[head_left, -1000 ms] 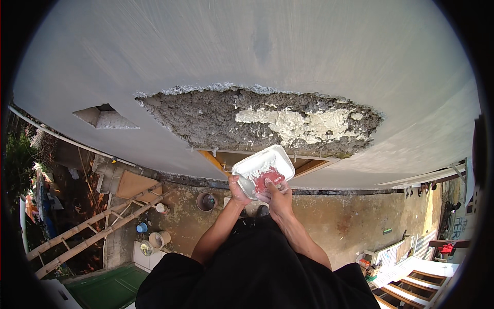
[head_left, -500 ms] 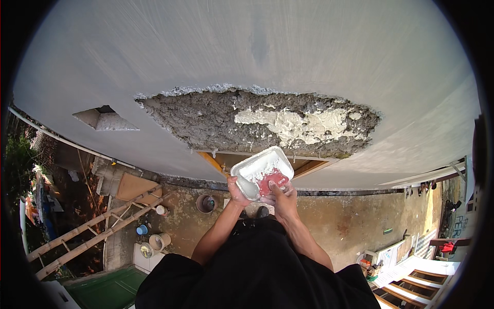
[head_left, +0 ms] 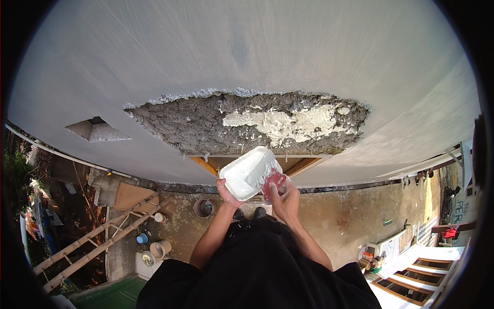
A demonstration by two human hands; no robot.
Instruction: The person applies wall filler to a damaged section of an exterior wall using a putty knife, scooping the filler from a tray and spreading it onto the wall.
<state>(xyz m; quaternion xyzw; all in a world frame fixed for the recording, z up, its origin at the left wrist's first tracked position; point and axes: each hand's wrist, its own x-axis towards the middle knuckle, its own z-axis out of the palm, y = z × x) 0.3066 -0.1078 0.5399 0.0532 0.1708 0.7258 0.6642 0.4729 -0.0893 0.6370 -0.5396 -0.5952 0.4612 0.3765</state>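
My left hand [head_left: 227, 193] grips the left edge of a white tray [head_left: 242, 177] smeared with white plaster. In my right hand [head_left: 286, 201] is a red plastic scraper [head_left: 273, 186], pinched between thumb and fingers at the tray's right rim. Plaster clings around the scraper's edge. Beyond the tray, a rough grey patch of bare wall [head_left: 180, 121] breaks the smooth grey surface. Cream-white plaster [head_left: 288, 125] covers part of that patch, toward its right side.
A wooden frame [head_left: 306, 166] sits under the patch, and a square hole [head_left: 98, 130] opens at its left. Below stand a wooden ladder [head_left: 92, 242], a bucket [head_left: 204, 207], a blue pail [head_left: 142, 238] and a pale bucket [head_left: 160, 249]. White slatted boards [head_left: 419, 270] lie lower right.
The scraper has moved from inside the tray to its right rim, turned more upright. The tray has tilted, showing more of its inside. The whole view has shifted slightly.
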